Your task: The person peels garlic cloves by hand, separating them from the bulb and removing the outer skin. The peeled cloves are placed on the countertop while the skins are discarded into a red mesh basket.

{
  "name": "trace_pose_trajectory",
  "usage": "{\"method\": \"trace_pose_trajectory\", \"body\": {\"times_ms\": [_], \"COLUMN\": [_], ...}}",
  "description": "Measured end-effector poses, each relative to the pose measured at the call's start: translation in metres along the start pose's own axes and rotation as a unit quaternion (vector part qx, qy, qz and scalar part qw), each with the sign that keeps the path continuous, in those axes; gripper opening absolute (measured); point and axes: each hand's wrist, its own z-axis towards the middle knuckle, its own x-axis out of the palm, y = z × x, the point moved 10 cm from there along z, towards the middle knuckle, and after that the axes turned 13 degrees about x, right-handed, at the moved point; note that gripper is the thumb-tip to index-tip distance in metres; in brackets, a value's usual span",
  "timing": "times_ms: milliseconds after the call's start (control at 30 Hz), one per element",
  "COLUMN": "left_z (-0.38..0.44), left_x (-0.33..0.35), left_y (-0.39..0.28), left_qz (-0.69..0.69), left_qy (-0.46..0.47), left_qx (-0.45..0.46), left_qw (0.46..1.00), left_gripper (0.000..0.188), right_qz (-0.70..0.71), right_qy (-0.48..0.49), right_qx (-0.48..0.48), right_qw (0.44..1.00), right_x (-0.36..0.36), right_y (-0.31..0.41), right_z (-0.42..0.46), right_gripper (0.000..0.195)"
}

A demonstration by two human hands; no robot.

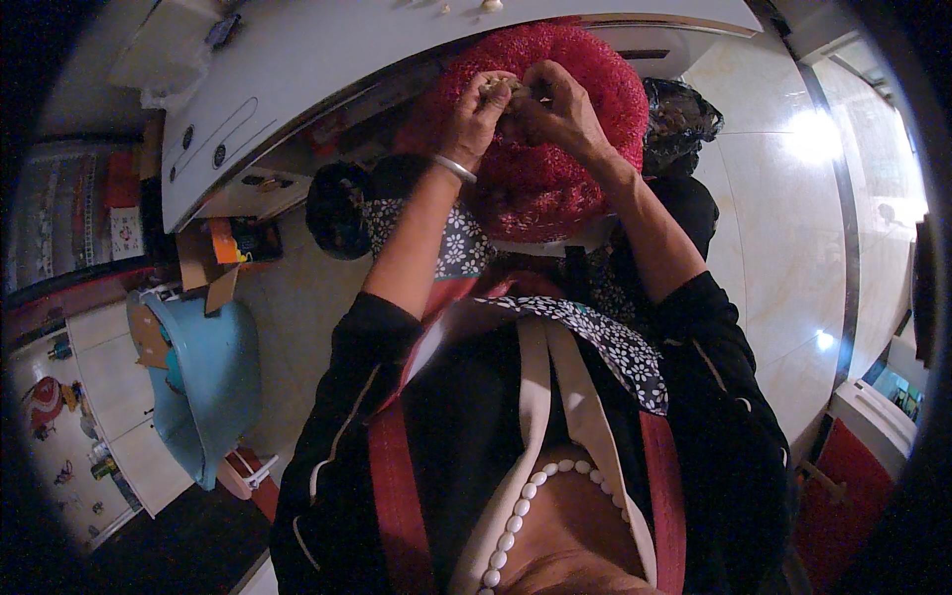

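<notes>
Between my two hands is a small pale, knobbly piece [500, 89], too blurred to name surely. The fingers of my left hand [477, 119] are closed around it, and a silver bangle sits on that wrist. My right hand [559, 111] meets it from the other side, fingers bent and fingertips close against the piece; whether they grip it is hard to see. Under both hands spreads a large round mass of red mesh-like material [550, 201], in front of my knees. A flower-patterned apron [465, 245] covers part of my lap.
A white table [335, 52] runs along the far side, with small pale pieces [491, 6] near its edge. A black plastic bag [680, 119] stands right of the red mass. To the left are a blue plastic tub [216, 372] and an opened cardboard box [201, 260].
</notes>
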Motion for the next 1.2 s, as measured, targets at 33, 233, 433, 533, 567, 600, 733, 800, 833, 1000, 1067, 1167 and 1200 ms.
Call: {"method": "trace_pose_trajectory", "body": {"times_ms": [33, 233, 433, 533, 567, 600, 733, 800, 833, 1000, 1067, 1167, 1200], "left_z": [0.0, -0.003, -0.005, -0.009, -0.011, -0.01, -0.008, -0.006, -0.004, -0.001, 0.002, 0.001, 0.001], "left_x": [0.001, 0.004, 0.008, 0.012, 0.014, 0.016, 0.015, 0.013, 0.012, 0.007, 0.007, 0.009, 0.01], "left_y": [-0.001, -0.002, 0.005, 0.007, 0.007, 0.005, 0.0, 0.0, 0.0, 0.0, 0.004, 0.003, 0.002], "left_qz": [-0.005, -0.042, -0.129, -0.155, -0.164, -0.173, -0.184, -0.156, -0.131, -0.043, -0.043, -0.017, 0.002], "left_qy": [0.001, 0.01, 0.015, 0.041, 0.052, 0.056, 0.033, 0.018, 0.02, 0.014, 0.029, 0.041, 0.045], "left_qx": [-0.001, -0.042, -0.072, -0.119, -0.139, -0.135, -0.112, -0.084, -0.062, -0.031, -0.011, -0.001, 0.002], "left_qw": [1.0, 0.998, 0.989, 0.98, 0.975, 0.974, 0.976, 0.984, 0.989, 0.998, 0.999, 0.999, 0.999], "left_gripper": [0.028, 0.035, 0.035, 0.034, 0.034, 0.034, 0.032, 0.03, 0.03, 0.03, 0.03, 0.029, 0.029], "right_qz": [0.009, 0.083, 0.269, 0.388, 0.395, 0.402, 0.401, 0.346, 0.318, -0.038, -0.069, -0.121, -0.147], "right_qy": [-0.002, 0.038, 0.113, 0.109, 0.109, 0.108, 0.082, 0.036, 0.013, -0.079, -0.092, -0.117, -0.13], "right_qx": [0.004, 0.057, 0.148, 0.197, 0.195, 0.193, 0.205, 0.165, 0.144, -0.101, -0.114, -0.122, -0.118], "right_qw": [1.0, 0.994, 0.945, 0.894, 0.891, 0.889, 0.889, 0.923, 0.937, 0.991, 0.987, 0.978, 0.973], "right_x": [0.0, 0.005, 0.011, 0.016, 0.016, 0.016, 0.012, 0.004, -0.001, -0.014, -0.015, -0.018, -0.018], "right_y": [-0.002, -0.001, -0.006, -0.021, -0.024, -0.026, -0.034, -0.023, -0.017, 0.03, 0.034, 0.035, 0.035], "right_z": [0.0, -0.003, -0.008, -0.009, -0.008, -0.007, -0.008, -0.007, -0.007, -0.017, -0.019, -0.02, -0.021], "right_gripper": [0.02, 0.018, 0.014, 0.013, 0.012, 0.012, 0.015, 0.018, 0.02, 0.019, 0.017, 0.015, 0.015]}}
